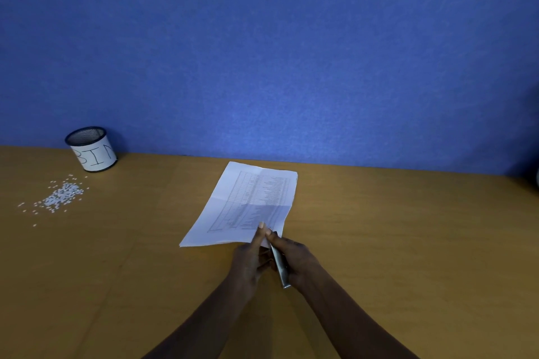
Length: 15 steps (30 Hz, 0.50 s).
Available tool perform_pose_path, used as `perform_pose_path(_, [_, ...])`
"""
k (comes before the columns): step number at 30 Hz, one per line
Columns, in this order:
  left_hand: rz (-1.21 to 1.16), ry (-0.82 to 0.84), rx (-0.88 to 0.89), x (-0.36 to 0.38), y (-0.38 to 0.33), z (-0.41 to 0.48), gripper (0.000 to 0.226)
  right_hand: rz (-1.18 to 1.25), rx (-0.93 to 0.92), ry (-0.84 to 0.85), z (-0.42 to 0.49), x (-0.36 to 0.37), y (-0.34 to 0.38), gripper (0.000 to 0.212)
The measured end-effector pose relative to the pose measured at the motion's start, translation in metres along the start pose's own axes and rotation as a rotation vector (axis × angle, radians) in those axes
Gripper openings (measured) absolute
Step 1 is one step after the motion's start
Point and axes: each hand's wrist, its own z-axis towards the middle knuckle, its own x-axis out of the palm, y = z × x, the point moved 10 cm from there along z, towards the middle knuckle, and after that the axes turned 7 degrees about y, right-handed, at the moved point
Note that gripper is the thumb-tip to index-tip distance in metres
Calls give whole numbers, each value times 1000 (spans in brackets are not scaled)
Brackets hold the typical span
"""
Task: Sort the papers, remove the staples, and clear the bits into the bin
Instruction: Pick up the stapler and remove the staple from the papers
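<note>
A stapled set of white printed papers [248,204] lies on the wooden desk [379,227], slanting away from me. My left hand [250,256] pinches the near right corner of the papers with thumb and fingers. My right hand [294,259] grips a slim silver metal tool [280,268], its tip pressed at that same corner. The staple itself is hidden by my fingers. A pile of small white paper bits [62,195] is scattered at the far left of the desk. Behind the bits stands a black mesh cup labelled BIN [92,150].
A blue fabric partition [262,52] rises along the back edge of the desk. A dark object shows at the far right edge of the view [536,178].
</note>
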Motion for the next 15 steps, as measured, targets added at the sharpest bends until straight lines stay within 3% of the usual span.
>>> perform_pose_path(3, [-36,-23,-16,-5,2,0,44,9,-12,24,-2,5,1,70])
perform_pose_path(10, [35,-46,6,-10,-1,1,34,-64,-14,98,-6,10,5,38])
perform_pose_path(15, [32,-78,16,-13,-6,3,33,-61,15,114,-11,10,6,38])
